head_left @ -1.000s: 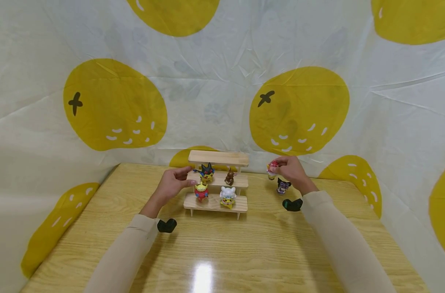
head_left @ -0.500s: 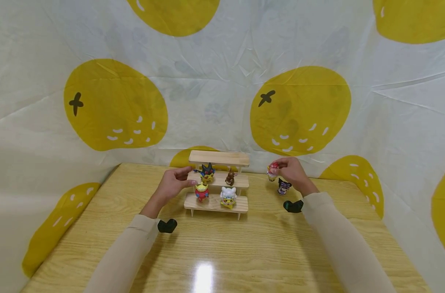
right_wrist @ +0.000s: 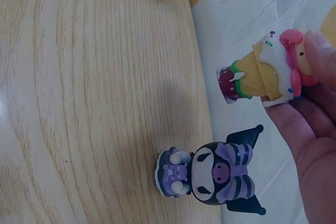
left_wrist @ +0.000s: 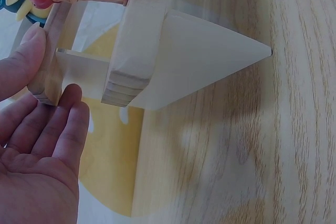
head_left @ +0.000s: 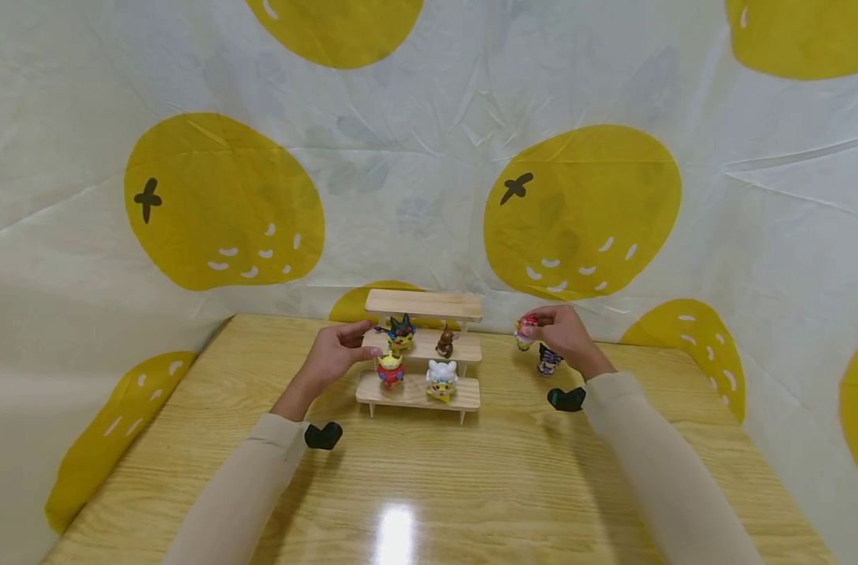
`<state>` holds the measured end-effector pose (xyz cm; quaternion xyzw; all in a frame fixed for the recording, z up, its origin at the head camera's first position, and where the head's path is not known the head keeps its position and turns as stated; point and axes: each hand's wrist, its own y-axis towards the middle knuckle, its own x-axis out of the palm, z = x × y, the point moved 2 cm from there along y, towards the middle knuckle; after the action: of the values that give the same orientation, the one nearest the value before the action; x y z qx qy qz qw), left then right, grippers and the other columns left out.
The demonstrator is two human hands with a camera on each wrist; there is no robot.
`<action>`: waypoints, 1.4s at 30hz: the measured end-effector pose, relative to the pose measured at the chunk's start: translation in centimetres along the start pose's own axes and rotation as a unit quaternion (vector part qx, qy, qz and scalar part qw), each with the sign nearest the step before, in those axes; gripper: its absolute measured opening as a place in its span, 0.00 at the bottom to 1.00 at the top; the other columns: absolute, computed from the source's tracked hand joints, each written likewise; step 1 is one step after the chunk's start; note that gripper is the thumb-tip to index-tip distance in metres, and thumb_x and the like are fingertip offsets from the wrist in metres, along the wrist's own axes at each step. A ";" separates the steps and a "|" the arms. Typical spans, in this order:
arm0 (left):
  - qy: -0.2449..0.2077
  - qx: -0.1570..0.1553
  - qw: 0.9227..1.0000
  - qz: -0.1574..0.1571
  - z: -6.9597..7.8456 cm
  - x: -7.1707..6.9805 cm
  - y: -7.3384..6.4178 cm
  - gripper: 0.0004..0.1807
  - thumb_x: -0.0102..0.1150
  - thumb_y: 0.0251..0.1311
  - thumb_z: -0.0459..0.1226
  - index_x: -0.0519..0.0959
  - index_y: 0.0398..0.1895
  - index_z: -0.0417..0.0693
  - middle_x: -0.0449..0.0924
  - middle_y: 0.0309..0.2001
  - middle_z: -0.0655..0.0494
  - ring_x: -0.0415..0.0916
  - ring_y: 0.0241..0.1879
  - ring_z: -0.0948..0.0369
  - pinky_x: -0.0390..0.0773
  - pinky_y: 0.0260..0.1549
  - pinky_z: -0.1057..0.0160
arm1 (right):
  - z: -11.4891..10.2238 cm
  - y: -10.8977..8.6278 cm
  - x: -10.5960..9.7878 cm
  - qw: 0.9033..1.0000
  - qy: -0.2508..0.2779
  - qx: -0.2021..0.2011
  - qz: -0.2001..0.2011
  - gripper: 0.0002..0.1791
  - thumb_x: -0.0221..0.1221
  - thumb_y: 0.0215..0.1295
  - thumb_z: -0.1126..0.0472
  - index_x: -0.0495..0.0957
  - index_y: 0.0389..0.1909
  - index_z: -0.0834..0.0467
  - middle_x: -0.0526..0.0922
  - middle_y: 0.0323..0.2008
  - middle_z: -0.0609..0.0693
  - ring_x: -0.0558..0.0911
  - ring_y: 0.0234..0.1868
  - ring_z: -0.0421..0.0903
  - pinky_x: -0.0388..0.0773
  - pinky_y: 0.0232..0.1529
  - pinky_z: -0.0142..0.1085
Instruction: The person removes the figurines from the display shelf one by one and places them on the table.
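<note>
A three-tier wooden display stand (head_left: 423, 303) stands on the table. At its left end my left hand (head_left: 330, 359) pinches the middle tier's board (left_wrist: 48, 80), thumb on one face and fingers on the other. To the right, my right hand (head_left: 565, 333) holds an ice-cream-cone figurine (right_wrist: 262, 72) between thumb and fingers, gripping its pink top. The figurine's red base hangs free of the hand. Close by stands a black-and-purple figurine (right_wrist: 210, 174) with pointed ears and a striped bow, partly overlapped by the right hand in the head view.
On the middle tier stand a dark-eared figurine (head_left: 401, 333) and a brown one (head_left: 445, 343). The bottom tier bears a red-and-yellow figurine (head_left: 390, 370) and a white-capped one (head_left: 441, 380). A fruit-printed cloth (head_left: 401, 180) hangs behind the table (head_left: 471, 486).
My right hand has come down slightly with the ice-cream-cone figurine and now overlaps more of the black-and-purple one. The left hand keeps its place at the stand.
</note>
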<state>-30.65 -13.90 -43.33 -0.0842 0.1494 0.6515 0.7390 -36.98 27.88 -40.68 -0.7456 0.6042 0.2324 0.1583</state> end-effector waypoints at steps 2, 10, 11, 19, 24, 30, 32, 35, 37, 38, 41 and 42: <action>0.000 -0.002 1.000 -0.001 0.0 0.0 0.0 0.37 0.72 0.65 0.40 0.70 0.76 0.42 0.70 0.76 0.48 0.68 0.76 0.46 0.73 0.72 0.48 | 0.0 0.1 0.1 1.000 0.002 -0.001 -0.002 0.15 0.63 0.74 0.64 0.84 0.55 0.70 0.88 0.50 0.67 0.87 0.45 0.49 0.85 0.56 0.48; 0.000 0.003 1.000 -0.003 0.1 -0.1 -0.1 0.36 0.71 0.66 0.39 0.71 0.76 0.44 0.70 0.76 0.49 0.68 0.76 0.46 0.74 0.71 0.47 | 0.3 0.4 0.2 1.000 -0.002 0.008 -0.003 0.16 0.62 0.74 0.65 0.83 0.56 0.70 0.88 0.50 0.65 0.87 0.44 0.46 0.84 0.59 0.53; 0.000 0.002 1.000 -0.003 0.1 -0.1 -0.1 0.36 0.71 0.66 0.39 0.71 0.76 0.45 0.70 0.76 0.49 0.69 0.75 0.46 0.74 0.71 0.47 | 0.4 0.5 0.2 1.000 -0.004 0.009 -0.003 0.16 0.62 0.74 0.65 0.83 0.56 0.70 0.88 0.50 0.65 0.87 0.44 0.45 0.84 0.60 0.54; -0.001 0.000 1.000 0.001 0.1 0.0 0.0 0.34 0.71 0.66 0.38 0.73 0.75 0.45 0.71 0.76 0.48 0.69 0.75 0.47 0.74 0.71 0.48 | 0.5 0.6 0.3 1.000 0.002 0.011 -0.003 0.15 0.62 0.74 0.65 0.84 0.55 0.70 0.89 0.49 0.63 0.87 0.42 0.43 0.85 0.58 0.53; -0.001 -0.002 1.000 -0.002 0.0 0.0 0.0 0.34 0.71 0.66 0.38 0.73 0.75 0.47 0.71 0.76 0.49 0.69 0.75 0.47 0.75 0.71 0.47 | 0.5 0.5 0.4 1.000 0.003 0.016 -0.007 0.15 0.63 0.74 0.64 0.84 0.56 0.69 0.88 0.50 0.64 0.86 0.44 0.46 0.83 0.58 0.52; 0.003 0.003 1.000 0.000 0.1 0.0 -0.1 0.34 0.71 0.66 0.38 0.73 0.75 0.46 0.71 0.76 0.48 0.69 0.75 0.46 0.75 0.70 0.47 | 0.3 0.4 0.5 1.000 0.002 0.016 -0.018 0.16 0.63 0.74 0.64 0.83 0.56 0.68 0.87 0.52 0.66 0.86 0.47 0.50 0.83 0.58 0.49; 0.002 0.004 1.000 0.000 0.1 0.0 -0.1 0.34 0.71 0.66 0.38 0.73 0.75 0.46 0.71 0.75 0.47 0.70 0.75 0.46 0.75 0.70 0.47 | 0.3 0.4 0.5 1.000 0.001 0.017 -0.021 0.16 0.63 0.73 0.63 0.83 0.56 0.68 0.87 0.52 0.66 0.85 0.46 0.49 0.84 0.57 0.48; 0.002 0.005 1.000 -0.003 0.1 -0.1 0.0 0.34 0.71 0.66 0.38 0.73 0.75 0.45 0.71 0.76 0.47 0.69 0.75 0.45 0.75 0.70 0.47 | 0.3 0.5 0.7 1.000 0.005 0.019 -0.020 0.16 0.64 0.73 0.63 0.84 0.56 0.68 0.88 0.51 0.64 0.86 0.44 0.45 0.85 0.57 0.48; -0.002 0.003 1.000 -0.003 0.1 -0.1 0.0 0.34 0.71 0.66 0.38 0.73 0.75 0.46 0.71 0.76 0.48 0.69 0.75 0.46 0.75 0.70 0.48 | 0.3 0.6 0.7 1.000 0.005 0.016 -0.022 0.16 0.64 0.73 0.63 0.84 0.56 0.68 0.88 0.50 0.63 0.86 0.43 0.43 0.84 0.58 0.49; -0.002 0.003 1.000 -0.005 0.1 -0.1 -0.1 0.34 0.71 0.66 0.38 0.73 0.75 0.46 0.71 0.76 0.48 0.69 0.75 0.46 0.75 0.71 0.47 | 0.3 0.6 0.8 1.000 0.004 0.014 -0.023 0.16 0.64 0.73 0.63 0.84 0.55 0.68 0.89 0.50 0.62 0.86 0.43 0.43 0.84 0.58 0.51; -0.003 0.002 1.000 -0.008 0.2 -0.1 -0.1 0.34 0.70 0.67 0.38 0.73 0.75 0.47 0.70 0.77 0.49 0.69 0.75 0.46 0.74 0.71 0.47 | 0.4 0.7 1.0 1.000 0.000 0.014 -0.024 0.14 0.64 0.73 0.63 0.85 0.54 0.67 0.89 0.48 0.61 0.86 0.43 0.43 0.83 0.59 0.54; -0.003 0.003 1.000 -0.009 0.2 -0.1 -0.1 0.34 0.70 0.67 0.38 0.72 0.75 0.47 0.69 0.77 0.48 0.69 0.75 0.46 0.74 0.71 0.47 | 0.4 0.8 1.0 1.000 -0.003 0.011 -0.027 0.15 0.64 0.73 0.63 0.85 0.54 0.67 0.89 0.48 0.61 0.86 0.43 0.44 0.83 0.60 0.54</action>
<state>-30.53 -13.95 -43.14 -0.0816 0.1484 0.6449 0.7453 -37.62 27.12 -41.52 -0.7589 0.5863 0.2233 0.1743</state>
